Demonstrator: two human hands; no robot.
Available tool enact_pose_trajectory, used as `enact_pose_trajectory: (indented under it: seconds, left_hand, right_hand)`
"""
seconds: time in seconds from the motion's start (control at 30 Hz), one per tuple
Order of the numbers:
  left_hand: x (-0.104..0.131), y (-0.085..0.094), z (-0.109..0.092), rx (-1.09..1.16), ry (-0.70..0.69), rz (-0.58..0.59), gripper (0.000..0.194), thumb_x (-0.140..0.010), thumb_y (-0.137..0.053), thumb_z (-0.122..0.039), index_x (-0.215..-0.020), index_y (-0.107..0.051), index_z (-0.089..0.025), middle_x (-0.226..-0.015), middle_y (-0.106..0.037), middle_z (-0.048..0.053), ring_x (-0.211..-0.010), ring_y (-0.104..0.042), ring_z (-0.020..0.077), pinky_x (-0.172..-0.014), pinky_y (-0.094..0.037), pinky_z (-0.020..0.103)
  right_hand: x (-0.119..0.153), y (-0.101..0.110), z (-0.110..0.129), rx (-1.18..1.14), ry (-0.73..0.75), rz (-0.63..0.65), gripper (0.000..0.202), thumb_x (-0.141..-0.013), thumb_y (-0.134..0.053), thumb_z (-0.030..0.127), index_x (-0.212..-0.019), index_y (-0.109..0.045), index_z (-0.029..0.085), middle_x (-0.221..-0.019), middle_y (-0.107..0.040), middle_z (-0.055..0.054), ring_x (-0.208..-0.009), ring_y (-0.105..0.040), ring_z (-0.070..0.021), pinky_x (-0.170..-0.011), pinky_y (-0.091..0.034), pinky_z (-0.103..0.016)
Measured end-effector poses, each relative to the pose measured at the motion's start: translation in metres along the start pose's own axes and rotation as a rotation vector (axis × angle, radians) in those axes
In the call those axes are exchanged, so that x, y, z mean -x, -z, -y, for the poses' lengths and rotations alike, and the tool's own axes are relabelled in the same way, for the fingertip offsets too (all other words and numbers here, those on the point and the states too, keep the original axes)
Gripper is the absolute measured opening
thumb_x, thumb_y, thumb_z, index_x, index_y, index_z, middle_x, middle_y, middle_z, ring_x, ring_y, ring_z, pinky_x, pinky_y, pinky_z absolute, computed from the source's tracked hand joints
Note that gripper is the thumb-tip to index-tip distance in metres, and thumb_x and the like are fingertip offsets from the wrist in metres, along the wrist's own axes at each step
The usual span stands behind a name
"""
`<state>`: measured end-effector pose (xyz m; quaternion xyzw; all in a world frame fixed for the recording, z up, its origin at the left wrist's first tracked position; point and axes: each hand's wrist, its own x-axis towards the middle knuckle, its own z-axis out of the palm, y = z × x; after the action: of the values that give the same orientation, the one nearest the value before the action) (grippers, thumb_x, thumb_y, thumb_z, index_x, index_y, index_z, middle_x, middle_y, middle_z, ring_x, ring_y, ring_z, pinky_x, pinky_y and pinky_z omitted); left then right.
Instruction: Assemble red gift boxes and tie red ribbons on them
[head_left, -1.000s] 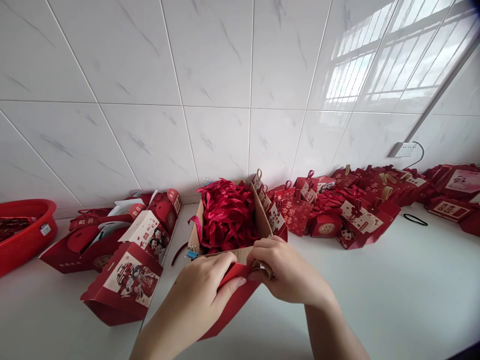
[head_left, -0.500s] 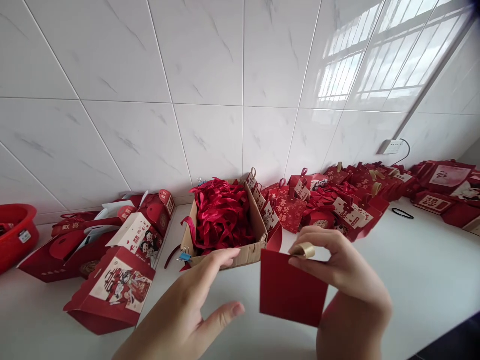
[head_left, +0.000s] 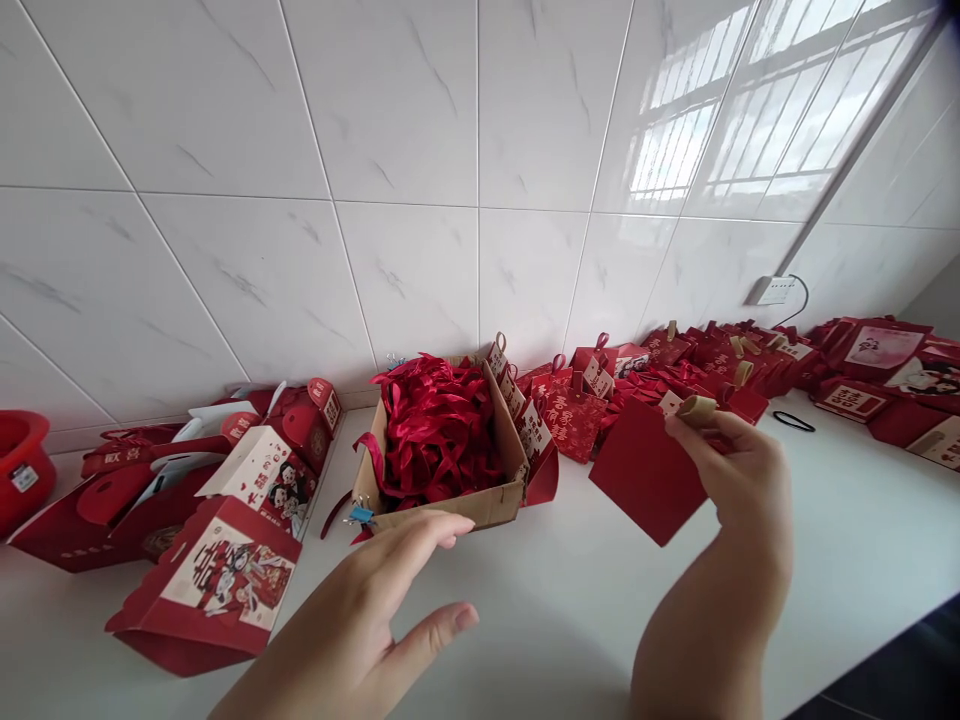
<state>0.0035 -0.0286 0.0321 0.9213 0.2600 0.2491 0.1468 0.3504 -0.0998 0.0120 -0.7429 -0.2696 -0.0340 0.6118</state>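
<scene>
My right hand (head_left: pixel 739 465) pinches a gold ribbon loop (head_left: pixel 697 410) at the top of a red paper gift box (head_left: pixel 651 470). The box hangs tilted above the white tabletop, its plain red face toward me. My left hand (head_left: pixel 390 590) hovers in front of the cardboard box (head_left: pixel 450 512), with thumb and fingers apart and nothing between them. Loose dark red ribbons (head_left: pixel 439 425) fill that cardboard box. A blue binder clip (head_left: pixel 361 516) grips its front left corner.
Many red gift boxes (head_left: pixel 577 420) with ribbon loops line the wall to the right. Larger printed red boxes (head_left: pixel 225 570) stand at left beside a red plastic basin (head_left: pixel 26 470). A black elastic band (head_left: pixel 793 422) lies at right, below a white power socket (head_left: pixel 772 290).
My right hand has carried the red gift box to the right and away from me, and the box has tilted. My left hand stays open in nearly the same place.
</scene>
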Motion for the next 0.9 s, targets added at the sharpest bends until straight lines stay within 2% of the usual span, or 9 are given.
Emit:
enact_pose_trajectory:
  seconds: [0.1, 0.23, 0.4, 0.63, 0.77, 0.83, 0.9]
  left_hand:
    - [0.000, -0.001, 0.001, -0.033, 0.001, 0.001, 0.040, -0.087, -0.061, -0.038, -0.125, -0.052, -0.034, -0.115, -0.071, 0.002, -0.102, -0.071, 0.0199, -0.078, -0.060, 0.023]
    - [0.000, -0.002, 0.001, -0.040, 0.022, 0.029, 0.041, -0.088, -0.059, -0.041, -0.128, -0.049, -0.035, -0.117, -0.070, 0.002, -0.105, -0.070, 0.0200, -0.080, -0.060, 0.025]
    - [0.001, -0.001, -0.001, -0.016, 0.125, 0.102, 0.040, -0.090, -0.056, -0.042, -0.129, -0.047, -0.038, -0.123, -0.067, 0.001, -0.112, -0.066, 0.0195, -0.088, -0.058, 0.028]
    - [0.002, -0.003, 0.002, 0.012, 0.107, 0.082, 0.041, -0.090, -0.055, -0.043, -0.130, -0.046, -0.037, -0.123, -0.067, 0.002, -0.112, -0.066, 0.0214, -0.088, -0.058, 0.029]
    - [0.003, -0.002, 0.006, -0.024, 0.079, 0.048, 0.043, -0.089, -0.057, -0.042, -0.130, -0.046, -0.039, -0.121, -0.068, -0.001, -0.109, -0.067, 0.0190, -0.086, -0.057, 0.025]
    - [0.004, 0.002, 0.010, -0.054, 0.070, 0.010, 0.043, -0.088, -0.059, -0.041, -0.129, -0.047, -0.039, -0.121, -0.068, -0.002, -0.108, -0.068, 0.0179, -0.086, -0.056, 0.022]
    - [0.008, 0.011, 0.017, -0.069, 0.089, -0.090, 0.042, -0.085, -0.062, -0.041, -0.126, -0.052, -0.038, -0.121, -0.068, -0.003, -0.108, -0.067, 0.0183, -0.087, -0.054, 0.021]
  right_hand:
    - [-0.012, -0.018, -0.009, 0.012, 0.017, -0.022, 0.035, -0.063, -0.075, 0.047, -0.079, -0.073, 0.016, -0.068, -0.062, -0.006, -0.064, -0.055, -0.0199, -0.055, -0.042, -0.031]
    - [-0.024, -0.040, -0.022, 0.028, -0.016, 0.035, 0.040, -0.061, -0.074, 0.049, -0.081, -0.074, 0.014, -0.069, -0.064, -0.007, -0.061, -0.057, -0.0210, -0.056, -0.045, -0.033]
    - [-0.025, -0.057, -0.024, 0.052, -0.014, 0.105, 0.037, -0.061, -0.074, 0.049, -0.078, -0.075, 0.016, -0.067, -0.068, -0.008, -0.060, -0.060, -0.0228, -0.058, -0.046, -0.035]
    - [-0.023, -0.054, -0.022, 0.034, -0.005, 0.130, 0.039, -0.066, -0.072, 0.052, -0.085, -0.074, 0.018, -0.073, -0.070, -0.008, -0.070, -0.065, -0.0244, -0.061, -0.049, -0.035]
    - [-0.022, -0.047, -0.021, 0.028, -0.004, 0.166, 0.040, -0.068, -0.071, 0.054, -0.087, -0.074, 0.019, -0.075, -0.071, -0.008, -0.070, -0.065, -0.0237, -0.059, -0.050, -0.034]
    - [-0.022, -0.045, -0.021, 0.029, -0.001, 0.203, 0.042, -0.067, -0.072, 0.054, -0.090, -0.074, 0.019, -0.079, -0.072, -0.009, -0.073, -0.066, -0.0243, -0.060, -0.051, -0.034]
    - [-0.022, -0.045, -0.021, 0.034, 0.002, 0.257, 0.045, -0.064, -0.075, 0.054, -0.093, -0.074, 0.019, -0.084, -0.073, -0.009, -0.077, -0.067, -0.0250, -0.060, -0.052, -0.033]
